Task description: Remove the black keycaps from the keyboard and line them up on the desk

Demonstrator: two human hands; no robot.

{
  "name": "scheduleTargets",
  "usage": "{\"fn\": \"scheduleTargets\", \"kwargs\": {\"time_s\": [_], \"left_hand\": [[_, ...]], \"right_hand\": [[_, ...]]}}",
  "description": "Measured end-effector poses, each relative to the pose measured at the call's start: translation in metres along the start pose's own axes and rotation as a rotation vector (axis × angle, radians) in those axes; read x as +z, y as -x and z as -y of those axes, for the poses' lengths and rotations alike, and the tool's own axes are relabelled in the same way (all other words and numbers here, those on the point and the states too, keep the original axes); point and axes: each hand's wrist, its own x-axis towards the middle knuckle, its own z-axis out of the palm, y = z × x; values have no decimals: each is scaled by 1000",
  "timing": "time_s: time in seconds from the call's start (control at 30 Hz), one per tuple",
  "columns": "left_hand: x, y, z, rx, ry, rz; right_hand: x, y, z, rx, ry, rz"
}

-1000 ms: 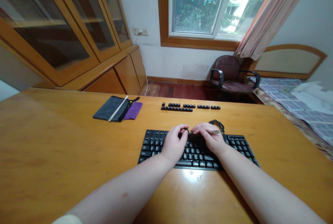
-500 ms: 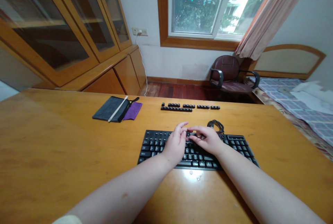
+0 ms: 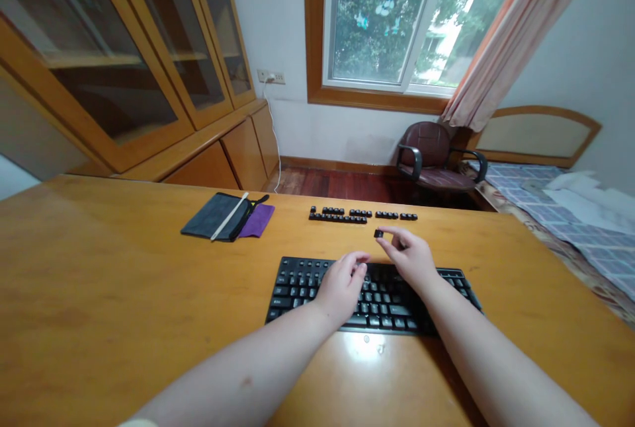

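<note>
A small black keycap (image 3: 378, 234) is pinched between the thumb and index finger of my right hand (image 3: 413, 256), raised above the far edge of the black keyboard (image 3: 381, 321). My left hand (image 3: 341, 287) rests over the middle of the keyboard, its fingers loosely curved and the thumb a little apart from the index finger. Nothing shows in it. Bare key posts are visible in the keyboard's upper left rows, while the lower rows still carry their caps. Two rows of loose keycaps (image 3: 342, 219) lie beyond the keyboard, near the desk's far edge.
To the left on the wooden desk (image 3: 124, 301) lie a dark grey zip pouch (image 3: 206, 215), a pale thin stick (image 3: 229, 217) across it and a purple cloth (image 3: 256, 221). A maroon armchair (image 3: 427, 143) stands behind the desk, with a bed (image 3: 526, 182) at right.
My right hand has lifted away from my left, up and forward, carrying the keycap off the keyboard. My left hand has stayed over the keyboard. The camera view has tilted slightly upward.
</note>
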Motion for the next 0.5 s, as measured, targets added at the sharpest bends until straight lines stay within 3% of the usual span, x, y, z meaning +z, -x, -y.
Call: {"fn": "scheduleTargets", "kwargs": {"time_s": [0.13, 0.27, 0.5], "left_hand": [[0, 0, -2, 19, -8, 10], [0, -1, -2, 28, -14, 32], [0, 0, -2, 28, -13, 71]], "right_hand": [[-13, -48, -8, 121, 209, 188], [-8, -85, -25, 197, 325, 226], [26, -79, -50, 259, 506, 411]]}}
